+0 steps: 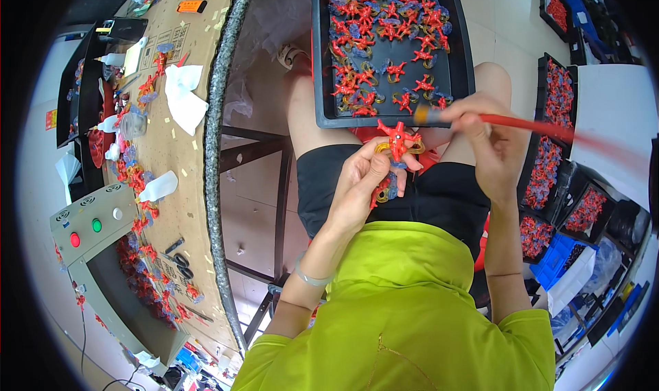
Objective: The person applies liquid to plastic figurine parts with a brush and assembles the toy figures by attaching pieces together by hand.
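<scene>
My left hand [362,180] is above my lap, its fingers closed on a small red toy figure [397,143] with yellow and blue parts. More red and blue pieces show below the palm, partly hidden by the fingers. In my right hand [489,144] is a paintbrush [518,122] with a red handle, blurred toward its far end. Its pale bristles are close to the figure's upper right; I cannot tell whether they touch. Just beyond both hands, a black tray [391,122] rests across my knees with many similar figures in it.
On the left stands a cardboard-covered table [189,206] with a dark edge, holding figures, a white bottle [159,186], white tissue [184,99], scissors [181,262] and an orange box [191,6]. A grey machine [93,219] with buttons stands there. Trays of figures [542,171] line the right.
</scene>
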A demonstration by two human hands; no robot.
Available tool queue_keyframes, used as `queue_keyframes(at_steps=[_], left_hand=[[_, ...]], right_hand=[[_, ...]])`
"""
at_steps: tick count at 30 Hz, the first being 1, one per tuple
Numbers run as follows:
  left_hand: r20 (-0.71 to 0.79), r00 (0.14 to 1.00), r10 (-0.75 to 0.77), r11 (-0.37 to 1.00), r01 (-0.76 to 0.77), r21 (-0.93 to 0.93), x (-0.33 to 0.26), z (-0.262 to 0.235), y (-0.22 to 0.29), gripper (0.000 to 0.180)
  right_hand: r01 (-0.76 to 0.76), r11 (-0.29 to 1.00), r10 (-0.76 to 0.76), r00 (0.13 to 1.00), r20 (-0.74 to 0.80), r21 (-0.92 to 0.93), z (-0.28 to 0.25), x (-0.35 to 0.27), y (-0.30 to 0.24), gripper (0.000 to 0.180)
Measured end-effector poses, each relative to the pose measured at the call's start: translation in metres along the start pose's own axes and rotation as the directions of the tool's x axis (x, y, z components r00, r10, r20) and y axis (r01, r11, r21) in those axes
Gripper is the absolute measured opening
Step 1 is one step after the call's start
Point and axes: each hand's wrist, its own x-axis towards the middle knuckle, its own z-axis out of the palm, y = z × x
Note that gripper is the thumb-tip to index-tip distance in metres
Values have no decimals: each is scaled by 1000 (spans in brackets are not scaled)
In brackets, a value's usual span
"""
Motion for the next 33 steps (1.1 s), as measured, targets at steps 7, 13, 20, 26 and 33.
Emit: queue_keyframes(at_steps=[7, 13, 20, 26, 33], left_hand=[[16, 999, -40, 999, 41, -21, 2, 3, 1, 44], [-99, 992, 81, 955, -49, 293, 3, 8, -1, 44], [-134, 875, 466, 465, -114, 878, 2, 17, -3, 52], [-177, 855, 487, 532, -130, 837, 2, 16, -5, 61], [-108, 988, 114, 984, -97, 150, 2, 2, -2, 44]], right_hand=[[-238, 959, 233, 971, 54, 152, 5, 8, 3, 12], [-435, 846, 375, 897, 235, 308, 18, 3, 9, 10], [-356, 888, 301, 929, 216, 291, 23, -2, 8, 18], [-366, 866, 342, 930, 132, 340, 23, -7, 14, 17], [-252, 899, 243, 967, 69, 358, 23, -12, 9, 13]])
